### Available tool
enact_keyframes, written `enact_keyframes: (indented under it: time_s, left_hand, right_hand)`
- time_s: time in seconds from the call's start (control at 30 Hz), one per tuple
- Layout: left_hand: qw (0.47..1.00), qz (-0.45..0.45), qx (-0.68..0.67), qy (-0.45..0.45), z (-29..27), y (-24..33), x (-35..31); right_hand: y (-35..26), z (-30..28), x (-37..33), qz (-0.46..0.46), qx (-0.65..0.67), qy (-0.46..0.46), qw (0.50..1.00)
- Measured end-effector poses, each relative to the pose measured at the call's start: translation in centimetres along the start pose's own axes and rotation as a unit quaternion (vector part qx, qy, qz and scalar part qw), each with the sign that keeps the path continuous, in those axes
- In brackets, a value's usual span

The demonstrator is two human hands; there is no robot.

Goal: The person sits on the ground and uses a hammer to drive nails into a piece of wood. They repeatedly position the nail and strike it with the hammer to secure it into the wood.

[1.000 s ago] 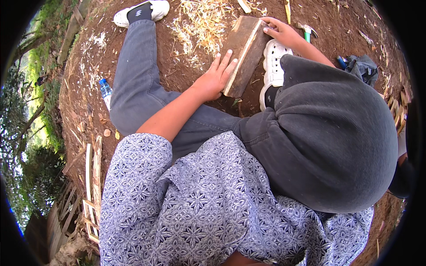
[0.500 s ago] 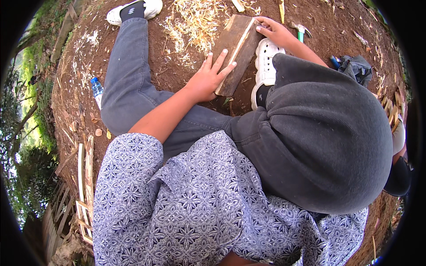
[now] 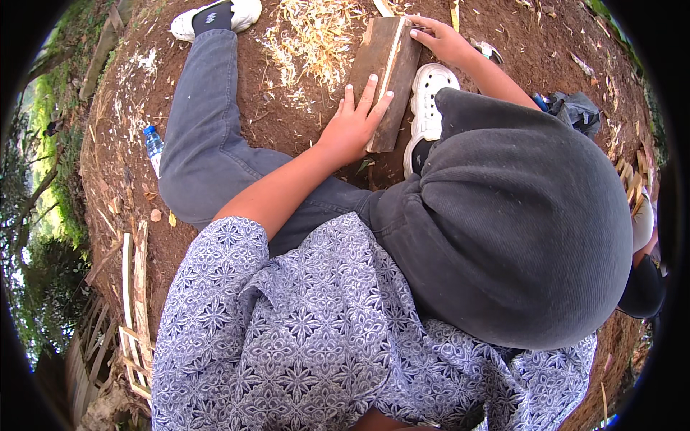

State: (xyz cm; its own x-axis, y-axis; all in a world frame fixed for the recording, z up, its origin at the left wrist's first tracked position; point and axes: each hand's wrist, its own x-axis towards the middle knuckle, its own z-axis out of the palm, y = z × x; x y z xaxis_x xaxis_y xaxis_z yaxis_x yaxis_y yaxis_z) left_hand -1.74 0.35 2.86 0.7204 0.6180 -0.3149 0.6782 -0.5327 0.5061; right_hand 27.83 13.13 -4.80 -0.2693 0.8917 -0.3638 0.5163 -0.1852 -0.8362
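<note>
A rough brown wooden block (image 3: 404,90) with a pale strip along its length lies on the dirt between my legs. My left hand (image 3: 352,129) rests over its near left part, fingers spread flat on the upper face. At the far right corner, my right hand (image 3: 440,42) grips the block's edge with thumb and fingers; its underside is hidden. Just right of the block stands my white clog (image 3: 427,108). A hammer (image 3: 490,52) lies beyond my right forearm, which covers most of it.
Pale wood shavings (image 3: 313,43) are heaped left of the block. A blue-capped water bottle (image 3: 153,149) lies by my left knee. Wooden strips (image 3: 135,287) lie at lower left. A dark plastic bag (image 3: 577,113) sits at right, and part of another person (image 3: 642,287) shows at the right edge.
The block has turned slightly more upright in the picture, its near end shifting right. My left hand has moved right with it, and my right forearm now covers the hammer's green handle.
</note>
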Motion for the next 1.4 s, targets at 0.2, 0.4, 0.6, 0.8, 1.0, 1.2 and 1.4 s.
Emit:
enact_keyframes:
  time_s: [0.2, 0.4, 0.6, 0.8, 1.0, 1.2, 1.4]
  left_hand:
    - [1.0, 0.0, 0.013, 0.018, 0.3, 0.2, 0.0]
    - [1.0, -0.006, 0.018, 0.021, 0.6, 0.0, 0.0]
    - [1.0, -0.012, 0.002, -0.008, -0.3, 0.1, -0.3]
    - [1.0, -0.003, 0.016, 0.015, 0.7, -0.1, -0.6]
    - [0.999, 0.009, 0.026, 0.036, 1.4, -0.4, -0.9]
    - [0.999, 0.009, 0.02, 0.034, 1.0, -0.4, -0.9]
    - [0.999, 0.0, 0.015, 0.047, 1.0, -0.2, -0.5]
  right_hand:
    - [0.0, -0.3, 0.1, 0.018, -0.023, -0.009, 1.0]
    - [0.8, 0.0, 0.5, 0.036, -0.056, 0.001, 0.998]
    - [0.4, 0.1, 0.3, 0.04, -0.048, 0.014, 0.998]
    - [0.5, -0.3, 0.2, 0.045, -0.031, 0.005, 0.999]
    - [0.1, -0.4, 0.0, 0.026, -0.045, 0.009, 0.999]
    - [-0.3, -0.7, 0.1, 0.038, -0.061, -0.013, 0.997]
    - [0.3, -0.2, 0.3, 0.03, -0.074, 0.004, 0.997]
